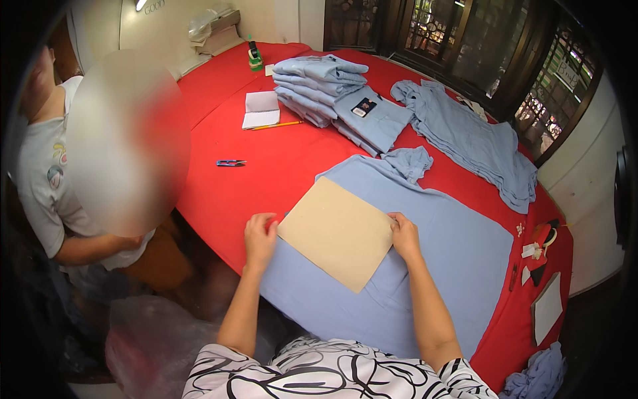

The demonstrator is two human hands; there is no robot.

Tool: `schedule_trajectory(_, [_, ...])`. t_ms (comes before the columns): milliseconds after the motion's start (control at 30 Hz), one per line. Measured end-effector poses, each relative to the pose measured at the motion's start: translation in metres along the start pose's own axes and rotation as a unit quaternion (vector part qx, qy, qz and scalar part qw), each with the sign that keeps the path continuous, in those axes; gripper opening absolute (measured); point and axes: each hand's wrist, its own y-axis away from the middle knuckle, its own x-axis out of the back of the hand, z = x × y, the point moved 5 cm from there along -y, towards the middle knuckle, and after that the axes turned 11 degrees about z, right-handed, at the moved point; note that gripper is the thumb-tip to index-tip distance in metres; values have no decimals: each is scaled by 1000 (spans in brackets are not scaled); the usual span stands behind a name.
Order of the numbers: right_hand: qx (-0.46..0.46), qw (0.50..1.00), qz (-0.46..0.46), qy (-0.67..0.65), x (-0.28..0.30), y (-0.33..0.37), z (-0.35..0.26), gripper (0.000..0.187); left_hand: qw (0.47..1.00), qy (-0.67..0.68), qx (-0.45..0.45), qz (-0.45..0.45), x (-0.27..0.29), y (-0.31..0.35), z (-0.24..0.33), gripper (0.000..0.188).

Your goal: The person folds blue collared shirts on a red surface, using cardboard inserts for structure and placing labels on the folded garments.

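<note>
A light blue shirt (452, 259) lies spread face down or face up, I cannot tell which, across the red-covered table. Over its upper part rests a tan cardboard sheet (337, 233), turned at an angle. My right hand (405, 237) pinches the sheet's right corner between thumb and fingers. Beside the left corner is my left hand (260, 238), its thumb and fingers apart and slightly curled, holding nothing I can see. The shirt's bunched collar (408, 164) lies just beyond the cardboard.
Folded blue shirts (319, 83) are stacked at the back; another loose blue garment (475, 143) lies right of them. Blue thread snips (230, 163), a notebook (261, 110) and a pencil (277, 125) lie on the left. A person (46, 166) stands at left. A tape roll (550, 237) sits far right.
</note>
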Motion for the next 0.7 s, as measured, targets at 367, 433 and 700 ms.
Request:
schedule_trajectory(367, [37,999,-4,33,-3,-2,-19,32,972,-119,-176,-103,-80,42,89,59])
schedule_trajectory(433, [64,997,8,49,-6,-6,-13,31,970,-138,-161,-115,-87,41,82,65])
schedule_trajectory(700, [157,963,128,180,8,-70,-9,34,970,-135,-122,-159,-89,38,75,72])
